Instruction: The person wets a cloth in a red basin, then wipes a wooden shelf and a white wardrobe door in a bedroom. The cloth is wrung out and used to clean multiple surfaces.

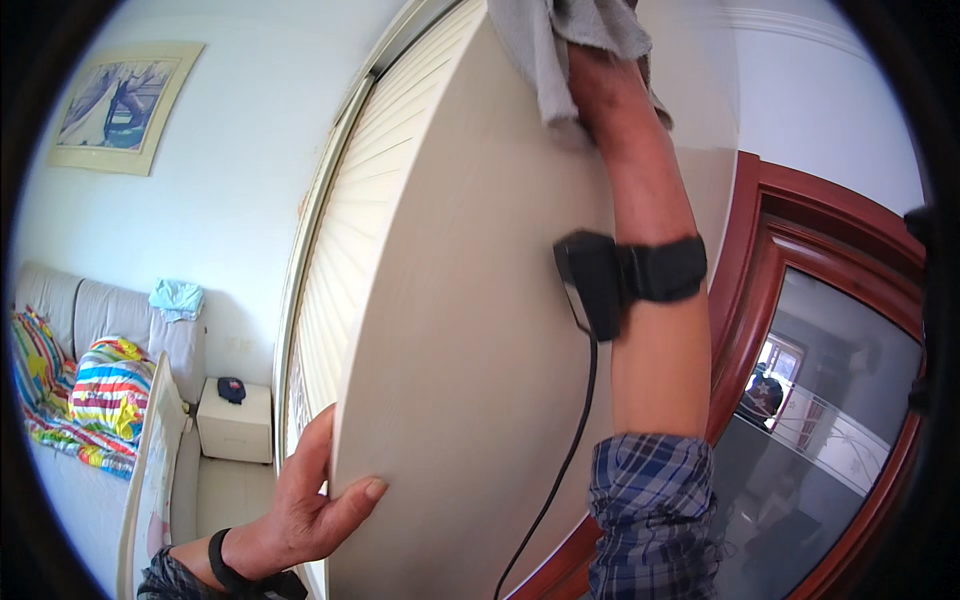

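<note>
A tall beige panel (472, 315), apparently part of a wardrobe, stands upright in front of me. My left hand (304, 506) grips its near vertical edge low down, thumb on the broad face and fingers round the other side. High up, my right hand (596, 86) holds a grey cloth (525, 56) against the same face; the cloth hides most of the fingers. A black device on a strap (592, 281) sits on my right forearm, and its black cable (559, 480) hangs down past the panel.
Cream louvred slats (382, 172) in a frame lie left of the panel. A dark red door frame (739, 300) with glass stands at right. At lower left are a bed with striped bedding (112, 386), a raised bed guard (154, 450) and a white nightstand (236, 431) bearing a dark cap (231, 389).
</note>
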